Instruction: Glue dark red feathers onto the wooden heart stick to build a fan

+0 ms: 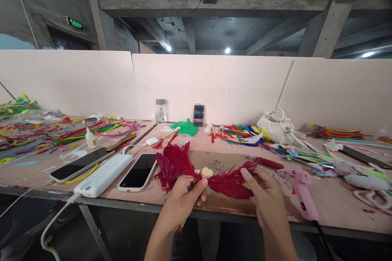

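Note:
Over the table's front edge my left hand [183, 196] is closed, its thumb and fingers pinching the narrow middle of a dark red feather piece [180, 160]. A small pale wooden piece [207, 172] with a rounded, lobed end sits just above that thumb. My right hand [267, 191] pinches the outer end of the right-hand red feather [231, 184], which spreads between the two hands. More crimson feathers [167, 175] fan out to the left, and I cannot tell whether all of them are joined. Beneath lies a brown board [196, 157] scattered with dark specks.
A pink glue gun [301, 193] and red-handled pliers [269, 163] lie at right. To the left are a phone [139, 173], a white power bank [104, 175] and another phone [81, 165]. Behind stand a bottle [160, 112], green feathers [186, 127] and a white bag [275, 126].

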### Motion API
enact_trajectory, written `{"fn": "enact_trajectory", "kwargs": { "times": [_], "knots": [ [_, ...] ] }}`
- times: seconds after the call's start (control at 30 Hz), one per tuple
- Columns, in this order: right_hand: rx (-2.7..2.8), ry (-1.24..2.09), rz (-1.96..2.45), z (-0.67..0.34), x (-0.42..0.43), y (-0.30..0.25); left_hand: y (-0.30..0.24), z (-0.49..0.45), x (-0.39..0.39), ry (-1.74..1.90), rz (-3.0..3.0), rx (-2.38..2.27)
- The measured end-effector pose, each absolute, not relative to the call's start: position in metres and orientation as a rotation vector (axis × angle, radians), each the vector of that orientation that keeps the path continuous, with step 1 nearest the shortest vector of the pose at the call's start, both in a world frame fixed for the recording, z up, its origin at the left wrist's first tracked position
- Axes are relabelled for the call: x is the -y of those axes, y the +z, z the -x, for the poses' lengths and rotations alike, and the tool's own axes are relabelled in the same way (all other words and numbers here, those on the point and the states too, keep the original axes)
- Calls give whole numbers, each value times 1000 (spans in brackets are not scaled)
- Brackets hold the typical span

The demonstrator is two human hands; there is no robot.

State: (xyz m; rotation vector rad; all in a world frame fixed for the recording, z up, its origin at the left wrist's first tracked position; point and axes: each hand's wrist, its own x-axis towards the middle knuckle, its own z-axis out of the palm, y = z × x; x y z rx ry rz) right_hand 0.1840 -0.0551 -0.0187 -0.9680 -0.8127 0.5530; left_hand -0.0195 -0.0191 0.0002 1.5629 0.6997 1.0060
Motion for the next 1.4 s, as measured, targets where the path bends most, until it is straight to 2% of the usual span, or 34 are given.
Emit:
{"fn": "enact_trajectory", "kwargs": {
  "times": [0.27,0.57,0.8,0.97,1.1,1.3,1.4],
  "knots": [
    [805,462,967,-194,48,-29,4,21,20,1010,-1564,-674],
    [577,162,848,-192,53,-21,-6,19,13,1238,-1468,-725],
    [581,76,812,-179,66,-9,-4,8,12,1353,-1283,-711],
    [881,-256,1247,-201,55,-27,-2,10,13,1486,-1195,-694],
    [1277,-213,1552,-222,37,-52,8,24,14,1793,-1039,-641],
    [1423,-297,1616,-214,46,-52,25,57,17,2069,-796,-612],
    [1596,-128,1540,-185,56,-35,29,69,20,2148,-732,-649]
  ]
}}
